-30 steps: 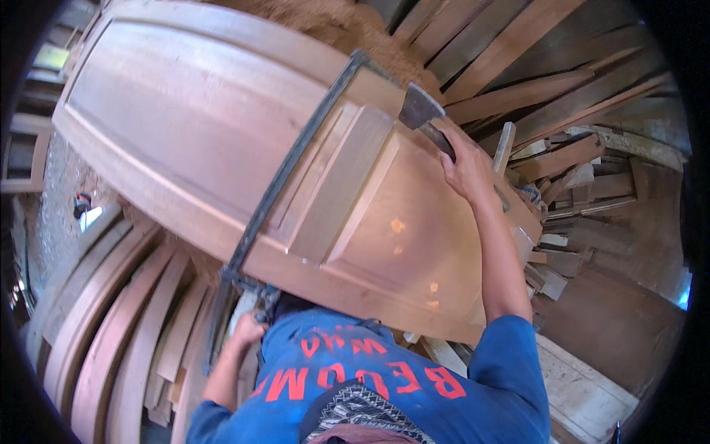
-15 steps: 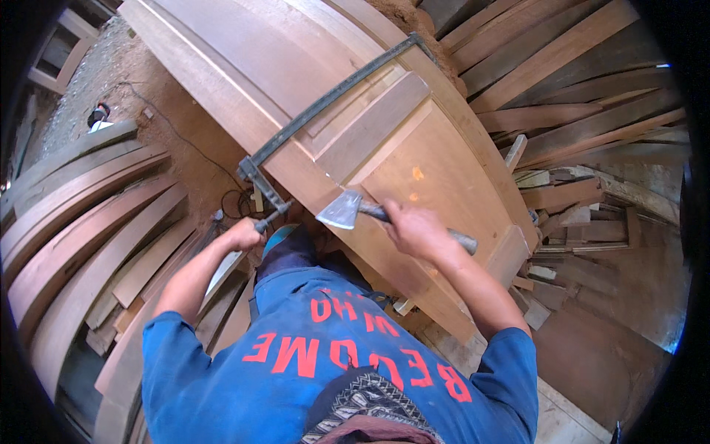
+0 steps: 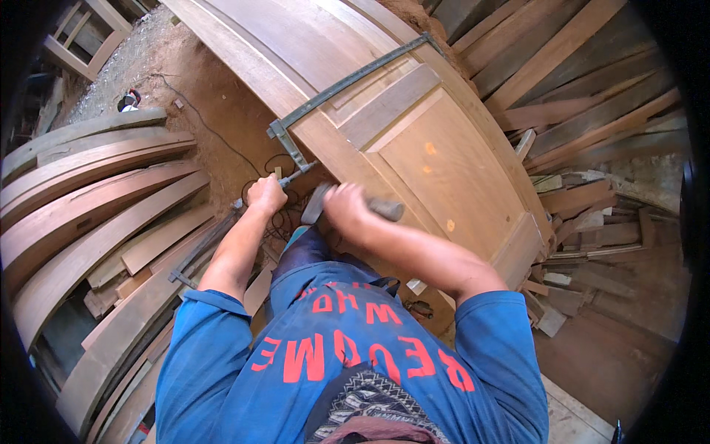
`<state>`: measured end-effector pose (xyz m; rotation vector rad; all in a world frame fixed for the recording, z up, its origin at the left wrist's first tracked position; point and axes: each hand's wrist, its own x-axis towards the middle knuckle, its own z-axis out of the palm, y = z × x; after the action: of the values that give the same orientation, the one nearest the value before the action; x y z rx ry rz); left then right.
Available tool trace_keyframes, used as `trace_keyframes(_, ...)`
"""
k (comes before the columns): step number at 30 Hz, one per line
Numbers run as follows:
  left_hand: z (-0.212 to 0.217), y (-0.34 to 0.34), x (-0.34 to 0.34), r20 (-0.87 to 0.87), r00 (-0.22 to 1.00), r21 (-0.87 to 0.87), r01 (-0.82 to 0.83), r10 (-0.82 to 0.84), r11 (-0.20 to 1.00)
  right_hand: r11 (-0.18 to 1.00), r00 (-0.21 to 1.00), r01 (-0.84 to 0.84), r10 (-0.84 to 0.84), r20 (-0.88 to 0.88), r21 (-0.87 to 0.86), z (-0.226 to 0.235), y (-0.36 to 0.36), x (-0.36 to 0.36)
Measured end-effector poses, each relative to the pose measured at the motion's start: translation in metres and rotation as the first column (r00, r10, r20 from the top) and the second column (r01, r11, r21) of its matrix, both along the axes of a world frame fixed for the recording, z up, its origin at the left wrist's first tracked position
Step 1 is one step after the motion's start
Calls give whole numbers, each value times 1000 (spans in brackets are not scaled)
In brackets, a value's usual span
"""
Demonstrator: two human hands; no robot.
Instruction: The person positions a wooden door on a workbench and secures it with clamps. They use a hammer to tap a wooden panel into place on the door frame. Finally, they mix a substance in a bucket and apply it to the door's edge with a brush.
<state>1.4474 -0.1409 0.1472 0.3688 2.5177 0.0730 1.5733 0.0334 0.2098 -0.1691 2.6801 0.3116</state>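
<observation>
A long metal bar clamp lies across a panelled wooden door, its screw end hanging over the near left edge. My left hand is closed around the handle at the clamp's screw end. In my right hand is a hatchet, gripped by its handle close to the head. The hatchet's blade, blurred by motion, is just right of my left hand and below the clamp screw, over the door's near edge. I cannot tell whether it touches the clamp.
Curved planks are stacked on the left, with another bar clamp among them. More boards and offcuts pile up on the right. A cable runs over the sawdust-covered ground.
My right hand has brought the hatchet left and off the door's face, close to my left hand. My left hand still grips the clamp handle. The whole view has shifted slightly.
</observation>
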Motion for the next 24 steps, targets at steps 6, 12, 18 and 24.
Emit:
trace_keyframes(6, -5, -3, 0, -37, 999, 39, -2, 4, 999, 997, 995, -50, 55, 78, -65, 24, -16, -13)
trace_keyframes(12, -4, -5, 3, -41, 999, 77, -14, 17, 997, 993, 991, 112, -115, 70, 48, 38, 1, -38)
trace_keyframes(18, -2, -7, -10, 92, 994, 152, 46, -61, 987, 902, 956, 287, -245, 164, -322, 38, 49, -11)
trace_keyframes(24, -52, -22, -63, 923, 371, 240, -341, -104, 909, 528, 712, 540, -702, 21, -656, 35, 132, 97)
